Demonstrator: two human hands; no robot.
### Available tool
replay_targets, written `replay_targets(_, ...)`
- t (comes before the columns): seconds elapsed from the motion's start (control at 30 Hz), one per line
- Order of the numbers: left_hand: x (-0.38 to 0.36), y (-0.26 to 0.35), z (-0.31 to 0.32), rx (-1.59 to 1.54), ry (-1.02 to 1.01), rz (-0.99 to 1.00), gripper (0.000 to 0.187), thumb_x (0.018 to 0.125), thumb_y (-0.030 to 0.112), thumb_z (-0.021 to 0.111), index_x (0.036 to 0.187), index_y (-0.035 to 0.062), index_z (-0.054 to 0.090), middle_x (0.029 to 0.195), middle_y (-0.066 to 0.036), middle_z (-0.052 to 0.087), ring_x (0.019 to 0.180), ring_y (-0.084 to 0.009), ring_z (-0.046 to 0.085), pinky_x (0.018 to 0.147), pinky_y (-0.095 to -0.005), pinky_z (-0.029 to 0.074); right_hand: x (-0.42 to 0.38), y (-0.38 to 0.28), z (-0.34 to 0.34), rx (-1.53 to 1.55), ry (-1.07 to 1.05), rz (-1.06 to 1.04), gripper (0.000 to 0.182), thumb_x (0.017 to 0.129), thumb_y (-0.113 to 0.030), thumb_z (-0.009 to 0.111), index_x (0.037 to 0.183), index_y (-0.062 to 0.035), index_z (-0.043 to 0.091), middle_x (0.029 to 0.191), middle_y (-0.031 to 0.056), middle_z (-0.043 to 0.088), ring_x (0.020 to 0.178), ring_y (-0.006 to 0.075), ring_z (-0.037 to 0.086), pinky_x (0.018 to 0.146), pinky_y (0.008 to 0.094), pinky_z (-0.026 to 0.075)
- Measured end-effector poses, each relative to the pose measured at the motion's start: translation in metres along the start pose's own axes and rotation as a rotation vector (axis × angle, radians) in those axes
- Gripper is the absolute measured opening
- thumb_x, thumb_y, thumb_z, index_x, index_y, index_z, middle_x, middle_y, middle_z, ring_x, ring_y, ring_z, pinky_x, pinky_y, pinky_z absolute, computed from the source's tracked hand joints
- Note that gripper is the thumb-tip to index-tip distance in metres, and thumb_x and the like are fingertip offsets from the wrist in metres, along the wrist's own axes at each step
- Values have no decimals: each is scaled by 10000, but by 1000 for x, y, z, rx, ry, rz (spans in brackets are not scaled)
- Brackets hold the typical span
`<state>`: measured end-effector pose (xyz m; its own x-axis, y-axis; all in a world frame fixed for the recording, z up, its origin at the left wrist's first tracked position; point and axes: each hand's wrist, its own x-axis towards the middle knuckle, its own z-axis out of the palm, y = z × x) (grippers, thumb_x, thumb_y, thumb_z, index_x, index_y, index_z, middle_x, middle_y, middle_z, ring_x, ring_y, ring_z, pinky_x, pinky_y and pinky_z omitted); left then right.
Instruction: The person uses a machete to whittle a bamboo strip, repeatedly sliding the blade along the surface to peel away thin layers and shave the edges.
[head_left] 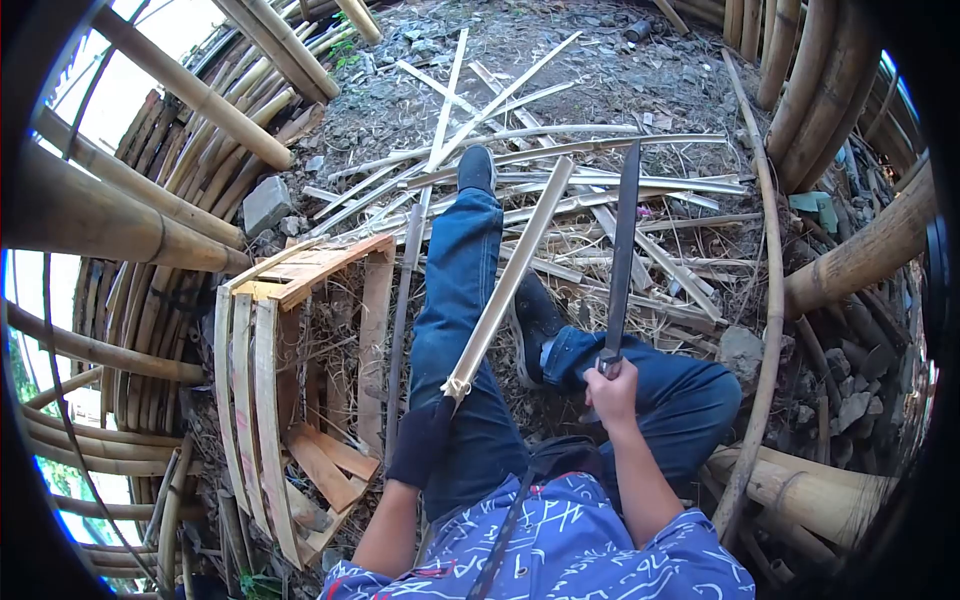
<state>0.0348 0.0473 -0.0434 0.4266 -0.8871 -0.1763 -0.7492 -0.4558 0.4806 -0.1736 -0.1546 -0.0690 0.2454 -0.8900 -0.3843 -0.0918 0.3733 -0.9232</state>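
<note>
Gripping tight, the right hand has its fingers curled fully round the handle of a long machete, whose dark blade rises nearly straight up through the middle of the frame, tip near the upper centre. The left hand, covered by a dark glove, is wrapped just as closely round the lower end of a split bamboo strip; a frayed knot of fibre sits on the strip right above the glove. From there the strip slants up and to the right, crossing over the outstretched left leg in blue jeans and ending near the upper middle, its top close beside the blade.

Beyond the hands, both legs stretch toward the top of the frame, dark shoes among a loose heap of bamboo slats scattered on stony ground. At centre left stands a low wooden frame of slats and planks, just beside the left leg. Thick bamboo poles fan across the upper left and along the right edge. A grey stone lies in the upper left, above the frame.
</note>
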Motion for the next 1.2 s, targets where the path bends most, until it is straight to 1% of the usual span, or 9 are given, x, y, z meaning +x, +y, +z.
replay_targets(0.13, 4, 3, 2, 152, 59, 124, 241, 932, 212, 429, 977, 35, 586, 770, -184, 609, 681, -376, 603, 592, -478, 449, -13, -3, 22, 34, -110, -79, 163, 708, 0, 585, 626, -58, 457, 510, -24, 469, 414, 91, 493, 397, 253, 354)
replay_targets(0.2, 4, 5, 2, 156, 37, 125, 249, 937, 219, 421, 990, 32, 577, 789, -187, 607, 689, -383, 599, 603, -485, 446, -12, -6, 31, -247, -113, -295, 122, 691, -12, 577, 632, -29, 472, 517, 10, 504, 495, 139, 551, 481, 284, 377)
replay_targets(0.27, 7, 6, 4, 56, 72, 59, 276, 946, 238, 414, 961, 29, 594, 785, -204, 606, 714, -411, 591, 613, -492, 442, -12, -15, 39, -399, -166, -408, 115, 684, -46, 624, 687, -20, 512, 569, 108, 571, 536, 276, 598, 515, 355, 440)
replay_targets(0.37, 8, 8, 2, 45, 9, -31, 322, 960, 260, 393, 919, 22, 606, 784, -216, 606, 733, -427, 583, 622, -502, 438, -7, -7, 54, -517, -228, -512, 128, 703, -94, 627, 746, -26, 526, 643, 172, 608, 624, 375, 607, 568, 444, 483)
replay_targets(0.6, 12, 16, -7, -143, -25, -237, 369, 964, 287, 402, 857, 14, 625, 767, -224, 613, 738, -426, 588, 603, -507, 421, 12, 7, 72, -873, -308, -707, 115, 725, -118, 566, 780, -45, 496, 657, 174, 615, 640, 376, 620, 583, 482, 494)
replay_targets(0.7, 11, 27, -13, -157, 26, -133, 346, 923, 309, 486, 833, 11, 636, 749, -233, 617, 744, -423, 602, 600, -497, 442, 17, 11, 74, -874, -327, -699, 120, 721, -125, 570, 778, -47, 500, 647, 178, 612, 629, 370, 622, 579, 477, 498)
replay_targets(0.87, 3, 17, 1, -80, 139, -348, 365, 779, 387, 657, 867, 32, 641, 757, -239, 635, 755, -409, 631, 644, -473, 498, 18, 9, 87, -826, -338, -727, 147, 657, -109, 600, 756, -42, 515, 630, 169, 603, 626, 361, 619, 574, 465, 498)
replay_targets(0.97, -1, 32, -7, 130, 170, -402, 389, 767, 408, 666, 923, 53, 637, 751, -218, 645, 740, -404, 634, 635, -477, 499, 21, 4, 95, -880, -352, -738, 134, 685, -128, 585, 773, -43, 530, 641, 182, 610, 634, 364, 625, 578, 461, 503)
replay_targets(1.2, -1, 22, -3, 46, 292, -404, 340, 810, 384, 633, 961, 82, 599, 777, -203, 649, 755, -404, 630, 638, -471, 490, 23, 3, 99, -889, -349, -751, 128, 656, -111, 593, 745, -50, 525, 653, 177, 611, 641, 370, 619, 575, 460, 501)
